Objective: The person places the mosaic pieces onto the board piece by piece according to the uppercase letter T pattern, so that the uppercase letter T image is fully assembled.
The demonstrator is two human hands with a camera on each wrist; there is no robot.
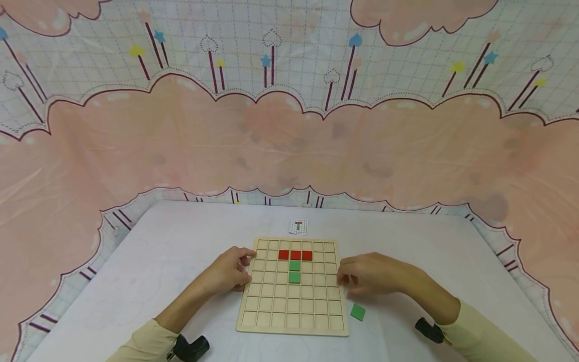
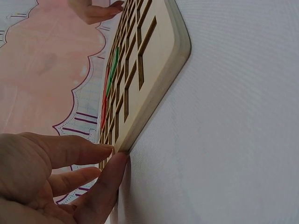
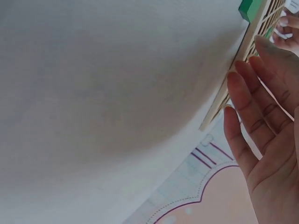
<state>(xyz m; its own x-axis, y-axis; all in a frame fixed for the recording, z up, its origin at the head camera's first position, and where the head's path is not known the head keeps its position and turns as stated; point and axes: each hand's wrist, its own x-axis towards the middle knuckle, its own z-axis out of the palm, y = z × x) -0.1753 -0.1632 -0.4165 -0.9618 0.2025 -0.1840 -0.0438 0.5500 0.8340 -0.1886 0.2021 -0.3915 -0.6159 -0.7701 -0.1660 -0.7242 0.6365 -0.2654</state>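
A square wooden grid board [image 1: 293, 324] lies on the white table. In its upper rows sit several coloured tiles: a row of red tiles [image 1: 295, 255] with green tiles [image 1: 294, 277] in a column below the middle one. My left hand [image 1: 228, 269] touches the board's left edge with thumb and index fingertips spread along it, as the left wrist view [image 2: 51, 177] also shows. At the right edge is my right hand [image 1: 373, 274], its fingers loosely bent and holding nothing. Whether those fingertips touch the rim I cannot tell. A loose green tile [image 1: 358, 312] lies just right of the board.
Beyond the board's far edge lies a small card [image 1: 298, 227] printed with a red and green T pattern on a grid. A patterned pink and white cloth [image 1: 289, 146] hangs behind the table [image 1: 181, 236]. Dark wrist devices [image 1: 428, 330] are at both sleeves.
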